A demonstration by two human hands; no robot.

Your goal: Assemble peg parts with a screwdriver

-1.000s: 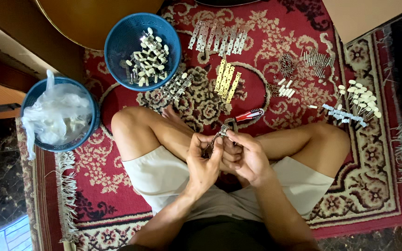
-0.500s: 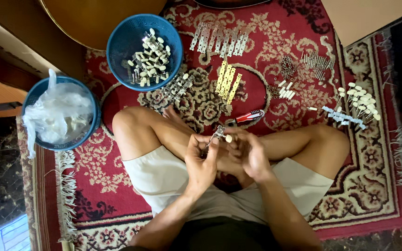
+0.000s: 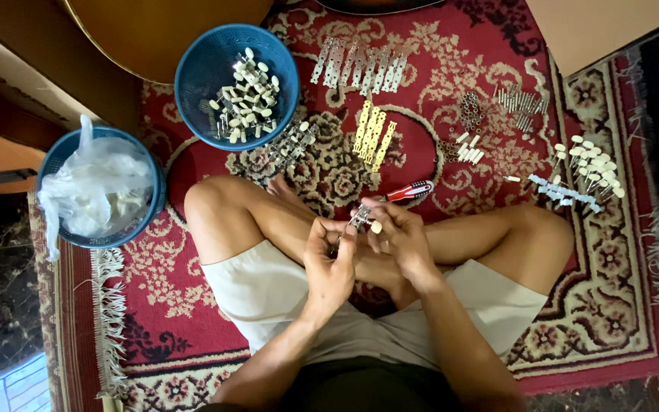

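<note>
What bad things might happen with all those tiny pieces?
The small metal part, pinched between the left hand and right hand above the lap, might slip and vanish into the patterned rug. A shifting knee could scatter the loose white pegs nearby.

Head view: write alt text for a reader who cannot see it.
A person sits cross-legged on a red patterned rug, left hand and right hand together holding a small metal part. A red-handled screwdriver, two blue baskets and rows of small parts lie ahead.
</note>
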